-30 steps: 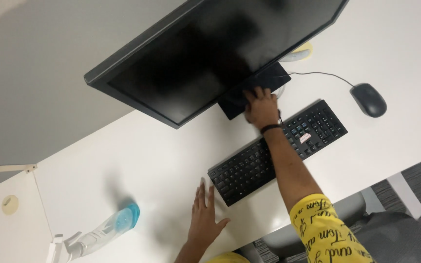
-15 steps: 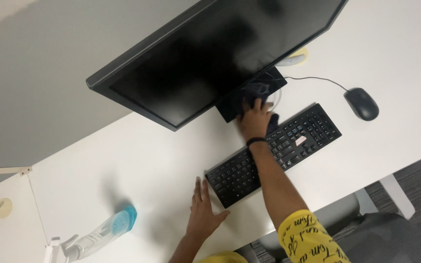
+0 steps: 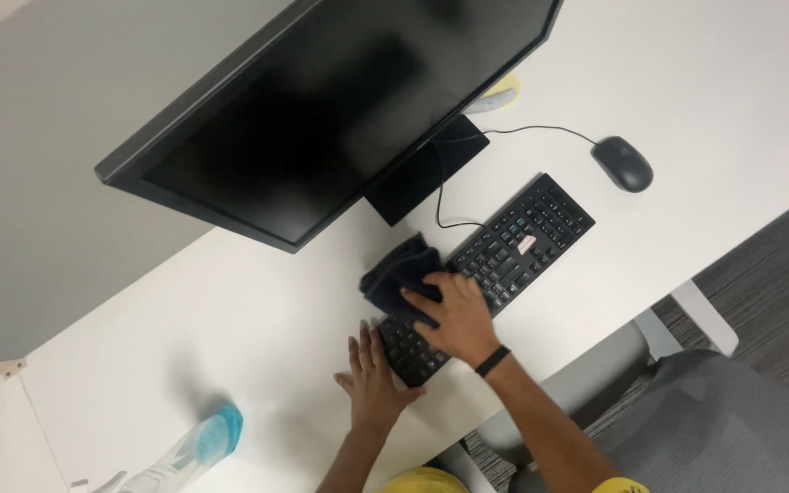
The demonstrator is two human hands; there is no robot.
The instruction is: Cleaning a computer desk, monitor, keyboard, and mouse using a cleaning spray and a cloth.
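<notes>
Desk [image 3: 257, 310], white and broad, carries everything we see here, its near edge running on a slant from lower left to upper right. Above its far side hangs the largest thing, a black monitor [image 3: 321, 119] with a dark screen, its flat stand base [image 3: 426, 169] resting on the desk beneath it. A grey chair [image 3: 687, 420] sits off the near edge at lower right, over dark carpet.

Next in size, the black keyboard [image 3: 513, 246] lies slantwise close to the near edge, a thin cable [image 3: 440, 205] looping from its far side toward the stand base. A black mouse [image 3: 622, 163] sits well apart, beyond the keyboard's right end, its own cable trailing back toward the monitor.

At the keyboard's left end we find a dark cloth [image 3: 399, 274], bunched, lying partly on the keys and partly on the bare desk. Our right hand [image 3: 449, 315] presses on it, fingers curled over its near edge and gripping it, a black band at the wrist. Our left hand [image 3: 372, 374] lies flat and open on the desk, fingers spread, holding nothing, touching the keyboard's left corner just beside the right hand.

Toward the desk's near left corner a clear spray bottle [image 3: 189, 452] with blue liquid lies on its side, well apart from both hands.
</notes>
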